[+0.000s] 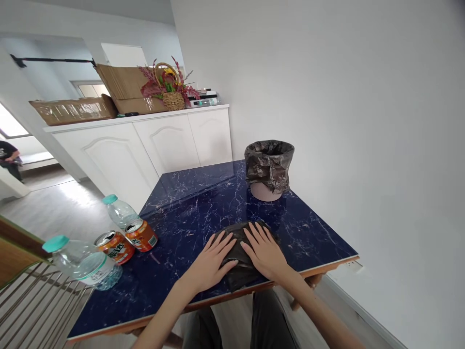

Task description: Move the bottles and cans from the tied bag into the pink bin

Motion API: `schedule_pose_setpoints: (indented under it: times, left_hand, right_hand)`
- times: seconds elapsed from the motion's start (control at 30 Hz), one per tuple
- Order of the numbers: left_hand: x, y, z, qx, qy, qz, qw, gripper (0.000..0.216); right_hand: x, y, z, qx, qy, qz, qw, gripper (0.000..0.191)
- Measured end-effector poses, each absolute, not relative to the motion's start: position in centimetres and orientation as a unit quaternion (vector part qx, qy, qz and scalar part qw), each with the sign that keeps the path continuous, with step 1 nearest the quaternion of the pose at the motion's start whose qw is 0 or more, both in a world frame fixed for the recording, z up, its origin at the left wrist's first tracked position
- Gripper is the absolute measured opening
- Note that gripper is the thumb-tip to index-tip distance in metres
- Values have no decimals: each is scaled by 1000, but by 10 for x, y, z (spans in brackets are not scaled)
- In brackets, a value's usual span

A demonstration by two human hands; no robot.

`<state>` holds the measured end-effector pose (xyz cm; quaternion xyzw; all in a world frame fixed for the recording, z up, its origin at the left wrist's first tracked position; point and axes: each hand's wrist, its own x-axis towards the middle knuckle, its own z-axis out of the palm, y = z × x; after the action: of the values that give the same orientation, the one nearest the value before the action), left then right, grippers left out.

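Note:
A black plastic bag (241, 257) lies bunched on the blue marbled table (192, 213), close to its front edge. My left hand (214, 261) rests flat on the left part of the bag, fingers spread. On the right part of it lies my right hand (264, 249), also palm down with the fingers stretched out. Neither hand grips anything. Much of the bag is hidden under both hands. Farther back stands a small bin (266, 192) lined with a dark plastic bag (269, 167) folded over its rim.
At the table's left edge stand two orange cans (115, 248) and two clear plastic bottles (96, 269) with teal caps. A white cabinet (160, 140) bears cardboard boxes (76, 110) and a flower basket (173, 100). A wall is on the right. Another person (10, 157) is far left.

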<state>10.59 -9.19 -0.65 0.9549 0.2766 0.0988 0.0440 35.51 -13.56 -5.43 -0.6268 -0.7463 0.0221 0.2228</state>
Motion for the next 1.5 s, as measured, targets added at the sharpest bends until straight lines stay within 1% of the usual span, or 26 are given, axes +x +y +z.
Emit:
schedule_pose_setpoints:
  times: [0.1, 0.17, 0.27, 0.33, 0.4, 0.43, 0.5, 0.57, 0.63, 0.7, 0.73, 0.83, 0.9, 0.97, 1.03, 1.1, 1.17, 1.23, 1.3, 1.4, 1.5]
  left_hand:
    - [76, -89, -3, 953, 284, 89, 57, 67]
    - [64, -90, -3, 944, 305, 99, 75, 60]
    - [55, -95, -3, 927, 337, 134, 95, 51]
    - [51, -99, -2, 923, 337, 157, 95, 48]
    - [49, -104, 1, 924, 330, 167, 92, 47]
    - [48, -107, 3, 925, 327, 168, 92, 47]
    - [48, -113, 8, 929, 317, 165, 96, 47]
    - [49, -118, 13, 935, 298, 160, 103, 51]
    - [52, -121, 17, 944, 272, 151, 112, 63]
    - [56, -122, 20, 951, 249, 138, 122, 74]
    - [57, -123, 22, 953, 239, 134, 128, 72]
    - [63, -123, 25, 949, 219, 151, 168, 39]
    - [69, -125, 26, 934, 229, 181, 207, 29]
    - [79, -126, 25, 911, 272, 210, 227, 29]
    - [93, -126, 23, 892, 328, 219, 220, 37]
    - [110, -122, 19, 880, 379, 220, 182, 42]
    - [128, -117, 15, 869, 419, 229, 132, 40]
    - [143, -113, 13, 858, 442, 248, 88, 36]
    - [151, -112, 14, 858, 431, 275, 43, 36]
    - [153, -113, 18, 892, 344, 293, -26, 45]
    - [146, -110, 18, 947, 232, 222, -24, 53]
  right_hand:
    - [356, -135, -44, -607, -759, 31, 232, 67]
    - [346, -144, -32, -595, -760, 23, 261, 66]
    - [319, -174, -19, -517, -803, 8, 297, 64]
    - [301, -195, -22, -486, -825, -3, 289, 75]
    - [289, -210, -36, -497, -822, -20, 276, 81]
    - [288, -214, -44, -504, -820, -26, 270, 79]
    - [291, -217, -58, -501, -825, -28, 261, 70]
    - [302, -218, -60, -478, -839, -10, 258, 64]
    - [316, -223, -50, -451, -853, 39, 259, 68]
    - [329, -234, -32, -430, -854, 125, 264, 65]
    - [335, -241, -24, -428, -844, 177, 271, 61]
    - [352, -259, -12, -458, -761, 317, 333, 46]
    - [360, -263, -18, -504, -678, 354, 400, 39]
    - [366, -258, -28, -559, -601, 342, 457, 43]
    - [365, -247, -34, -606, -551, 302, 487, 48]
    - [357, -237, -32, -641, -536, 220, 503, 54]
    - [342, -233, -22, -644, -566, 98, 505, 63]
    - [324, -233, -11, -614, -633, -4, 472, 71]
    - [307, -233, -6, -584, -695, -47, 417, 76]
    - [293, -226, -13, -585, -723, -50, 364, 75]
    - [294, -214, -34, -602, -722, -32, 339, 65]
